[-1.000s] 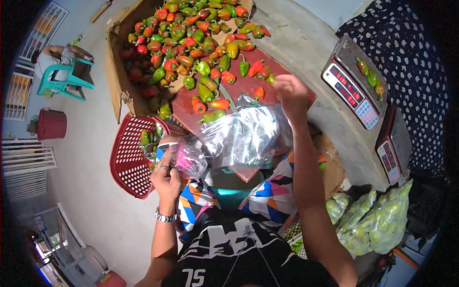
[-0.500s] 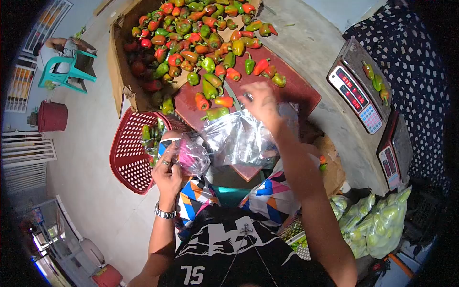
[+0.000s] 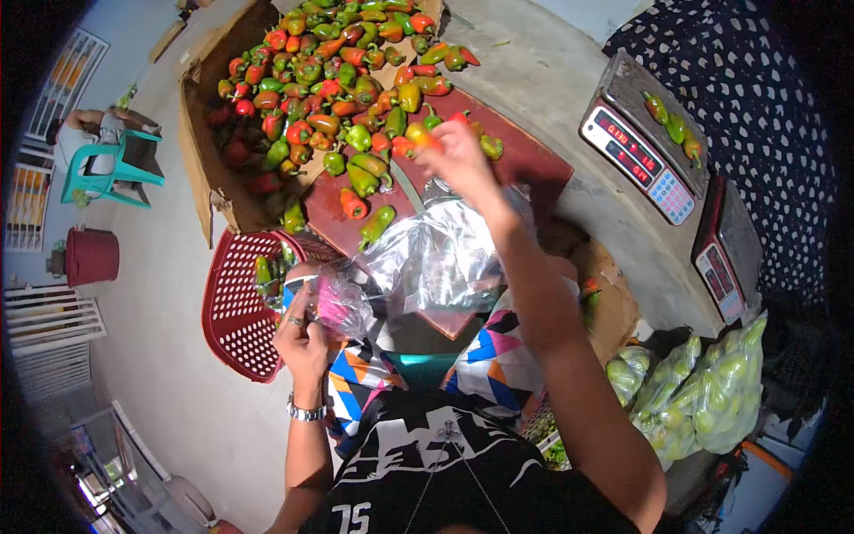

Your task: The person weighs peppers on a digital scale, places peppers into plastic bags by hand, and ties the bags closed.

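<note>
over the red board (image 3: 538,169), an orange-yellow pepper (image 3: 418,135) is pinched at the fingertips of the right hand (image 3: 458,160), whose fingers are drawn narrow and slightly blurred. just below that hand, a clear plastic bag (image 3: 449,254) is spread across the near part of the board, its surface whitened by glare. at the person's left leg, crinkled plastic (image 3: 347,307) is touched by the left hand (image 3: 304,343); one finger is stretched forward, but whether anything is gripped there cannot be told. on the board beside the bag, a green pepper (image 3: 378,224) and a red pepper (image 3: 353,204) are seen lying loose. farther up, a heap of red, green and orange peppers (image 3: 329,80) is held by an open cardboard box (image 3: 197,151), and some are spilled onto the board. near the left hand, more green peppers are contained in a red basket (image 3: 233,311). to the right, three peppers (image 3: 673,129) are borne by a scale (image 3: 636,165) with lit red digits, and a second scale (image 3: 722,276) is placed just beside it. below these, bags of pale green produce (image 3: 725,396) are grouped.
</note>
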Action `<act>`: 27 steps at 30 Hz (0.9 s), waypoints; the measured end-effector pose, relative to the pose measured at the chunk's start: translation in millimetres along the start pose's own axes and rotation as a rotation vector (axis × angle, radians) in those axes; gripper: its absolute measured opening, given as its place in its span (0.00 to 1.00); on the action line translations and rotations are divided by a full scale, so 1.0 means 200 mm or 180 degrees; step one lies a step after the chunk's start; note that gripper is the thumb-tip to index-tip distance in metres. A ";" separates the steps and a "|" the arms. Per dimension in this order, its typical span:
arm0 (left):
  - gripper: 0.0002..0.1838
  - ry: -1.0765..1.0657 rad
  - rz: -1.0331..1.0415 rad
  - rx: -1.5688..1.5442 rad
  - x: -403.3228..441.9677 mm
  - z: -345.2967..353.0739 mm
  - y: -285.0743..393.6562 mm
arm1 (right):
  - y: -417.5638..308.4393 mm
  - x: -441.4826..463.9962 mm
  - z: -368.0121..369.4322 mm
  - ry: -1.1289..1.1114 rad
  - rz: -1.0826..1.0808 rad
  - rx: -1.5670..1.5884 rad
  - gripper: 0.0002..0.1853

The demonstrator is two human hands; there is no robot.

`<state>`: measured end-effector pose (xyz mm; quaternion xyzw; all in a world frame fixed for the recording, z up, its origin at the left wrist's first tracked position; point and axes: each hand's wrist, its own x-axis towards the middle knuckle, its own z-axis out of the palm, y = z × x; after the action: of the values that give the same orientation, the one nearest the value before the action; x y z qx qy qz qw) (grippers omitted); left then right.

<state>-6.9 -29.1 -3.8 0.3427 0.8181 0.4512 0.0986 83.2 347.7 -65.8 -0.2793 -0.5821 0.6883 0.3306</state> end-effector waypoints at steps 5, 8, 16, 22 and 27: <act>0.33 -0.0064 0.0028 0.0070 0.01 -0.01 0.02 | -0.37 -0.04 -0.70 0.1287 -0.0943 -0.0249 0.18; 0.32 -0.0039 0.0112 0.0128 0.00 -0.01 0.01 | -0.53 -0.09 -1.24 0.2794 -0.1099 -0.1267 0.19; 0.34 -0.0077 0.0124 0.0175 0.02 0.01 0.04 | -0.59 -0.25 -2.17 0.2859 -0.0730 -0.4563 0.25; 0.34 -0.0148 0.0132 0.0263 0.02 0.01 0.04 | -0.55 -0.29 -2.05 0.3410 -0.1039 -0.4736 0.29; 0.34 -0.0119 0.0012 0.0090 0.01 0.01 0.00 | -0.38 -0.73 -1.32 0.3602 -0.0911 -0.3080 0.19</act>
<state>-8.2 -25.7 -5.6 0.3539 0.8217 0.4333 0.1081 387.2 404.9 -35.3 -0.6256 -0.5913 0.0582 0.5055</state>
